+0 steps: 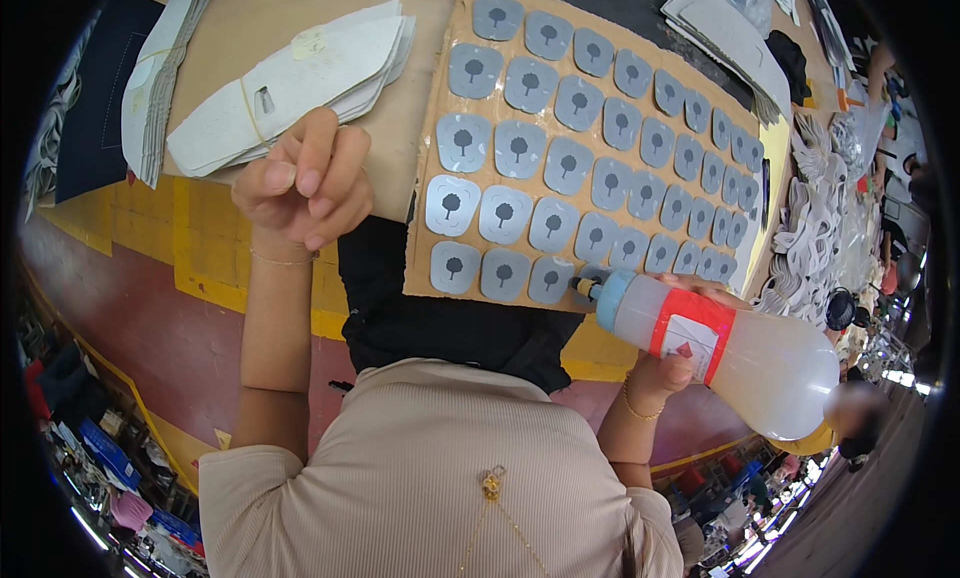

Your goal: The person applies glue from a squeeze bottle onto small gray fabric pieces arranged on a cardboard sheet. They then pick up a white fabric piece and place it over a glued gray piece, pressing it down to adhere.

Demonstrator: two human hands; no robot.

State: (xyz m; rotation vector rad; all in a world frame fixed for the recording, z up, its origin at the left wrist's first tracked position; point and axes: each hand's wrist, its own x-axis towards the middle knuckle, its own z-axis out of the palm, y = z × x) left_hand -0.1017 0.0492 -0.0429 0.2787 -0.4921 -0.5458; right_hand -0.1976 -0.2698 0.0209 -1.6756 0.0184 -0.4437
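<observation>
Nearest the camera, a beige ribbed top (pixel 420 478) fills the lower middle, and both forearms rise from it. On the right, a translucent squeeze bottle (pixel 735 353) with a red band and a blue cap is gripped by the right hand (pixel 668 370), the fingers being wrapped round its body; its small nozzle is laid at the near edge of a cardboard sheet (pixel 440 158), just beside the bottom row of grey pieces (pixel 560 168). The left hand (pixel 300 183) is held up above the near left of the sheet, loosely curled, with fingertips drawn together; whether anything is pinched between them cannot be told. The grey pieces, each bearing a dark tree-shaped mark, are set out in diagonal rows over almost the whole sheet. The marks look alike on every visible piece, so the work may be judged far advanced, perhaps with only the nearest row left, though wet and dry pieces cannot be told apart. A black cloth (pixel 440 318) lies under the sheet's near edge. Farther left, bundled white cut shapes (pixel 300 78) rest on a brown tabletop (pixel 250 18); farther right, more white stacks (pixel 820 218) are piled. A red floor with yellow bands (pixel 150 278) is seen below.
</observation>
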